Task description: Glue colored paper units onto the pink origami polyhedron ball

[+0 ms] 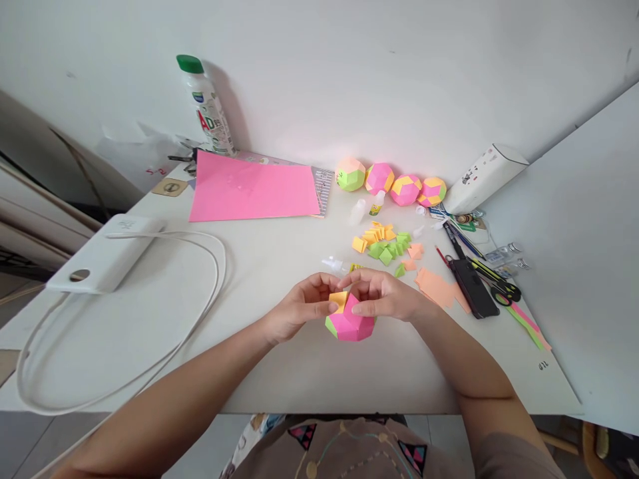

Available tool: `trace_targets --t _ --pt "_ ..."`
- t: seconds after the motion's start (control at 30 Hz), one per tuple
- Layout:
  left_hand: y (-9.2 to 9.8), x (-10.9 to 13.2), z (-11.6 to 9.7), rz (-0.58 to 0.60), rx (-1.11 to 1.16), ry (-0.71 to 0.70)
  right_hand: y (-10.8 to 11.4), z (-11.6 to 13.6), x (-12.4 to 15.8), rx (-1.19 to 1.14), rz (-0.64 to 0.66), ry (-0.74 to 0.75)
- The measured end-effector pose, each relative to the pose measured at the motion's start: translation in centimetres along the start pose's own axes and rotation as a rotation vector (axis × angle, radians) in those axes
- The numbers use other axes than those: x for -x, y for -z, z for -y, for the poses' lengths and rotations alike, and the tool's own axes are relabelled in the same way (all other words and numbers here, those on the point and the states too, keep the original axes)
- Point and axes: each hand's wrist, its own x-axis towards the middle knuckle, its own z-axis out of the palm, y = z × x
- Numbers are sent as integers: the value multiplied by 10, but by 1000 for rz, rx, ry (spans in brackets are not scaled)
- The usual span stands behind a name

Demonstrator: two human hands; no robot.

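Close to the table's front edge, a many-sided paper ball (352,326) of pink, green and orange pieces is between my hands. My left hand (307,303) pinches the orange piece at its upper left, thumb in front. On the other side, my right hand (379,295) grips a pink flap at the top, its thumb on the near face. Both sets of fingertips are partly hidden behind the paper. Just beyond my hands lies a small glue bottle (337,265). Small folded orange pieces (375,234) and green pieces (392,249) lie in a heap farther back.
Finished-looking paper balls (380,178) line the wall. Pink paper (254,189) lies at back left near a tall bottle (207,110). A white power strip (104,256) with a looped cable sits left. Peach slips (434,287), a black phone (474,287) and scissors (505,293) are right.
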Motion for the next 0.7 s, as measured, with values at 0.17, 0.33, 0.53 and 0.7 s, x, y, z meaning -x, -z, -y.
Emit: trace_targets --t 0.17,0.33,0.53,0.7 --pt "-3 1 -2 -32 -40 90 -1 -3 0 52 -4 13" --pt "-5 2 -3 -16 -69 23 -1 -3 -1 79 -63 -24" --pt "-6 2 -6 13 -62 58 2 -6 -9 327 -338 137" --pt "-6 2 -4 13 -29 164 20 -22 -23 971 -625 421"
